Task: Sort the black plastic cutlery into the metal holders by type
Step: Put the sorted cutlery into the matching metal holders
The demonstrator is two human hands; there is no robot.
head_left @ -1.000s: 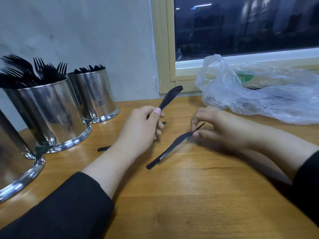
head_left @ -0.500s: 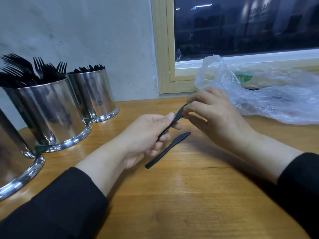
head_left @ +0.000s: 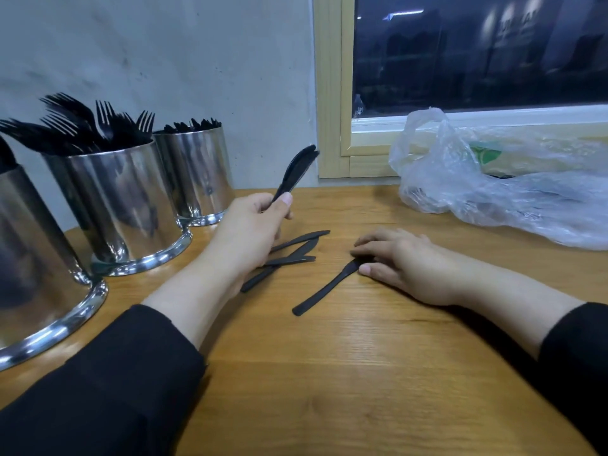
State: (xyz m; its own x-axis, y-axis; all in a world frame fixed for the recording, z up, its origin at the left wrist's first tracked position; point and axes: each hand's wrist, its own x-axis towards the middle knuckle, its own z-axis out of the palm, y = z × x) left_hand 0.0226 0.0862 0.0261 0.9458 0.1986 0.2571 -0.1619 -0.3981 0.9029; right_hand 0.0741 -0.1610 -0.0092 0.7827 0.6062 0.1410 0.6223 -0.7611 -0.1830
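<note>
Gripping a few flat black plastic knives (head_left: pixel 297 171) upright in our left hand (head_left: pixel 250 233), we see the lone black plastic knife (head_left: pixel 324 291) under our relaxed right hand's (head_left: pixel 399 261) fingertips, its handle pointing near-left across the worktop (head_left: pixel 329 373).

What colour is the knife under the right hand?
Black, seen in the head view: knife, right hand.
</note>
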